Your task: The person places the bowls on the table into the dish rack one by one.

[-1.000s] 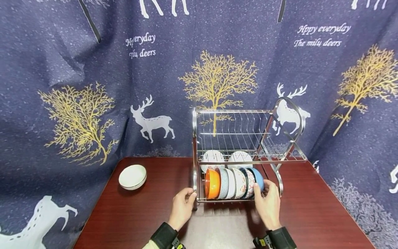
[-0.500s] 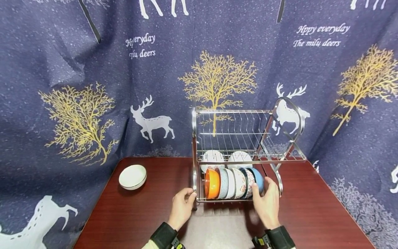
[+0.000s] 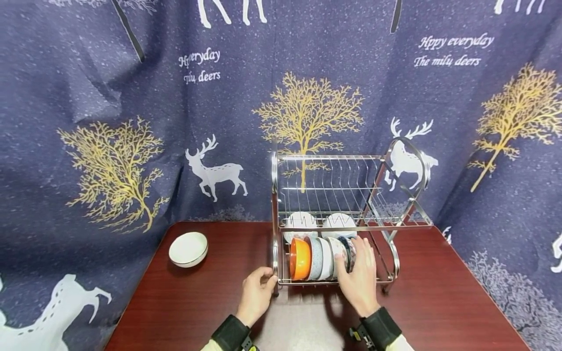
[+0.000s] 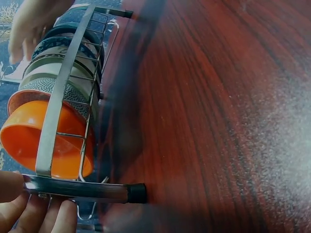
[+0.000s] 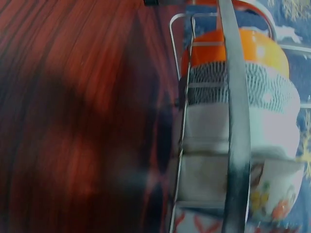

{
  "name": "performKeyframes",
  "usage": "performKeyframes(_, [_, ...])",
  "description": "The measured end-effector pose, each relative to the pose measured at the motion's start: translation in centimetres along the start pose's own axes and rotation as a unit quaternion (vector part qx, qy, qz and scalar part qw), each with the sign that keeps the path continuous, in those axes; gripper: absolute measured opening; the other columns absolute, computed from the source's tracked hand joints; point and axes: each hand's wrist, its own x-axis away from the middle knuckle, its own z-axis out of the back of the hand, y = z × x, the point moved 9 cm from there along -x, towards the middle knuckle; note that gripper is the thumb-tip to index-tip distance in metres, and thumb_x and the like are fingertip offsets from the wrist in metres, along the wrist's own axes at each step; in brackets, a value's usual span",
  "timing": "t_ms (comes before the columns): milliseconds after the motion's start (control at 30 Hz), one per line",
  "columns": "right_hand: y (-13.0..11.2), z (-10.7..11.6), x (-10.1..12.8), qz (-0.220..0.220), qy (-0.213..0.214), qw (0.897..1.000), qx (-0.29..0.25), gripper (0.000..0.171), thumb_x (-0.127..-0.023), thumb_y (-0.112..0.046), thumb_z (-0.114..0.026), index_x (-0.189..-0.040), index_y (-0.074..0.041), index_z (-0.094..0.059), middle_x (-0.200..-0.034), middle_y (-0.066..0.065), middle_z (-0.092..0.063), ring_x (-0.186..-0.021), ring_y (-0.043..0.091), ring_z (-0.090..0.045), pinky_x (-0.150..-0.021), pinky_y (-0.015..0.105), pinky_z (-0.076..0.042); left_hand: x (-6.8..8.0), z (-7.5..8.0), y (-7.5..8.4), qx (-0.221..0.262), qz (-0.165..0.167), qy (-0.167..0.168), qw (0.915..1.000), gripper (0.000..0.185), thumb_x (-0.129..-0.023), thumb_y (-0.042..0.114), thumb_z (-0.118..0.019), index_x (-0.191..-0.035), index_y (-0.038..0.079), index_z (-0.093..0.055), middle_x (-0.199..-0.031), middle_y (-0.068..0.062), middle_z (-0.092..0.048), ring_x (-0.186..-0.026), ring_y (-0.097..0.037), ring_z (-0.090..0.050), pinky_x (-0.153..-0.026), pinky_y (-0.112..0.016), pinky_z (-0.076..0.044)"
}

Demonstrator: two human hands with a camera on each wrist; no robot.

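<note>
A two-tier metal dish rack (image 3: pixel 325 228) stands on the table. My left hand (image 3: pixel 256 295) grips its left front upright, thumb and fingers round the metal in the left wrist view. In the lower tier a row of bowls leans on edge: an orange bowl (image 3: pixel 300 259), a speckled grey bowl (image 3: pixel 315 261), a white bowl (image 3: pixel 326 261), a floral bowl (image 5: pixel 279 199), then darker patterned ones. My right hand (image 3: pixel 362 280) is over the row's right end, thumb in front of the floral bowl, fingers fairly straight. It hides the blue bowl; contact there is unclear.
Two white dishes (image 3: pixel 300 224) stand behind the row in the lower tier. A lone white bowl (image 3: pixel 188 249) sits upright at the table's back left. The brown table (image 3: pixel 210 282) ends at a dark blue patterned curtain (image 3: pixel 228 112).
My right hand has moved left along the row, from the blue bowl at the end to over the patterned and floral bowls. My left hand stays on the rack.
</note>
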Motion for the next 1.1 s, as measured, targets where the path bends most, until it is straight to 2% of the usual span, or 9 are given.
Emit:
performKeyframes(333, [-4.8,-2.9,-0.1,0.092,-0.025,0.995,-0.021,0.052,-0.081,-0.022,-0.068,-0.123,0.005,-0.055,-0.126,0.023,-0.054,-0.126,0.047,-0.04,-0.106,0.062,-0.02,0.2,0.2,-0.1,0.005,-0.006,0.013,0.9999,0.009,-0.085,0.001,-0.069,-0.093,0.002,-0.066,-0.089,-0.007,-0.068,-0.081,-0.021,-0.068,-0.07,-0.025,-0.055])
performKeyframes(600, [-7.6,-5.0,0.6,0.113,-0.051,0.992,-0.029,0.05,-0.08,-0.026,-0.068,-0.121,0.002,-0.058,-0.12,0.017,-0.06,-0.124,0.041,-0.046,-0.106,0.064,-0.018,0.4,0.3,-0.2,0.008,-0.009,0.015,0.9998,0.007,-0.084,0.001,-0.07,-0.089,0.004,-0.066,-0.087,-0.006,-0.068,-0.078,-0.018,-0.067,-0.067,-0.023,-0.055])
performKeyframes(767, [-9.1,-6.7,0.8,0.123,-0.08,0.988,-0.039,0.049,-0.083,-0.029,-0.067,-0.124,-0.004,-0.058,-0.122,0.011,-0.062,-0.123,0.036,-0.048,-0.109,0.061,-0.014,0.5,1.2,-0.5,-0.015,-0.003,0.043,0.999,0.009,-0.082,0.003,-0.073,-0.085,0.01,-0.068,-0.082,-0.001,-0.068,-0.074,-0.013,-0.066,-0.066,-0.023,-0.054])
performKeyframes(867, [-9.9,-7.5,0.9,0.133,-0.094,0.986,-0.039,0.046,-0.085,-0.031,-0.065,-0.122,-0.005,-0.058,-0.123,0.011,-0.061,-0.125,0.034,-0.048,-0.111,0.059,-0.012,0.5,1.6,-0.8,-0.026,0.003,0.049,0.9985,0.008,-0.082,0.004,-0.073,-0.085,0.01,-0.068,-0.082,-0.001,-0.069,-0.073,-0.012,-0.067,-0.067,-0.022,-0.054])
performKeyframes(967, [-10.7,-8.0,1.1,0.145,-0.097,0.984,-0.038,0.043,-0.084,-0.03,-0.065,-0.118,-0.004,-0.059,-0.118,0.013,-0.063,-0.122,0.034,-0.05,-0.111,0.057,-0.015,0.5,2.0,-1.2,-0.034,0.006,0.05,0.9981,0.006,-0.083,0.004,-0.072,-0.086,0.007,-0.069,-0.083,-0.002,-0.07,-0.074,-0.013,-0.067,-0.066,-0.022,-0.054])
performKeyframes(1100, [-11.6,-8.5,1.4,0.161,-0.095,0.981,-0.041,0.042,-0.082,-0.027,-0.068,-0.114,-0.001,-0.061,-0.11,0.013,-0.066,-0.119,0.035,-0.052,-0.108,0.056,-0.024,0.5,3.1,-2.2,-0.044,0.031,0.057,0.9969,0.007,-0.084,0.007,-0.072,-0.09,0.006,-0.068,-0.084,-0.003,-0.07,-0.074,-0.013,-0.068,-0.064,-0.023,-0.054])
